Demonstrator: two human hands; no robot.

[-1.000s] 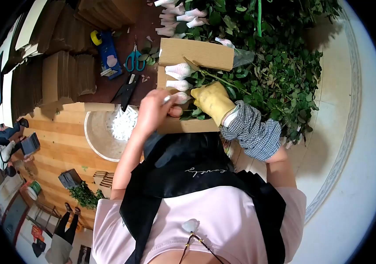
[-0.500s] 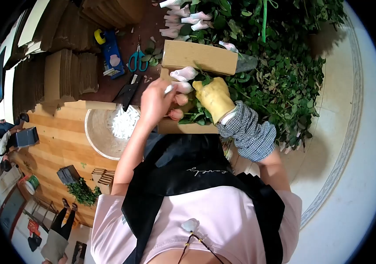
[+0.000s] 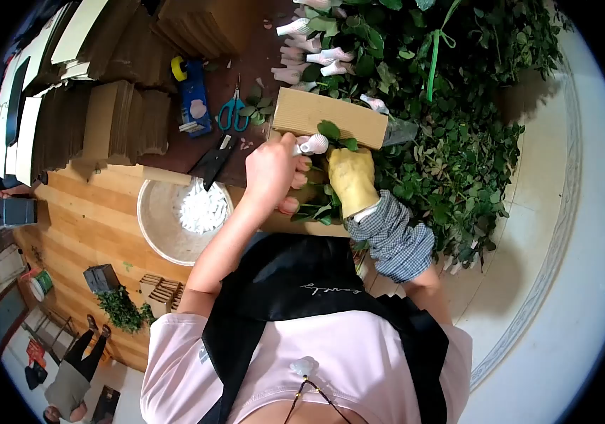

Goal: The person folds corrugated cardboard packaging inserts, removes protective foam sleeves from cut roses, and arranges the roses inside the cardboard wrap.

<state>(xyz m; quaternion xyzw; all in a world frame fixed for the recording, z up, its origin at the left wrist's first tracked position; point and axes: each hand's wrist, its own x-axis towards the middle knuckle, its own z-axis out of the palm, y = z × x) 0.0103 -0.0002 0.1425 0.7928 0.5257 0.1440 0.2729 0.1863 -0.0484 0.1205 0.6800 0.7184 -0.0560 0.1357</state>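
Note:
My left hand [image 3: 271, 169], bare, is closed at the base of the fingers on a white foam net sleeve [image 3: 311, 145] that sits over a rose head. My right hand [image 3: 352, 180], in a yellow glove with a checked sleeve cuff, is closed around the stem side of the roses; the stems themselves are mostly hidden. Green leaves [image 3: 329, 130] stick up beside the glove. Below my left hand, pink rose heads [image 3: 289, 205] lie in an open cardboard piece [image 3: 309, 227]. A corrugated cardboard-wrapped bundle [image 3: 330, 116] lies just beyond both hands.
Teal-handled scissors [image 3: 233, 113], a black-handled tool [image 3: 212, 161] and a blue tape dispenser [image 3: 195, 99] lie on the dark table. A round tub [image 3: 148, 219] holds white foam sleeves. Cardboard stacks [image 3: 108, 124] stand left; leafy rose stems [image 3: 451, 155] fill the right. A person [image 3: 69, 385] stands far off.
My left hand has moved right and inward, bringing the foam sleeve to a rose head near the glove. The camera view has shifted slightly, so the table appears lower.

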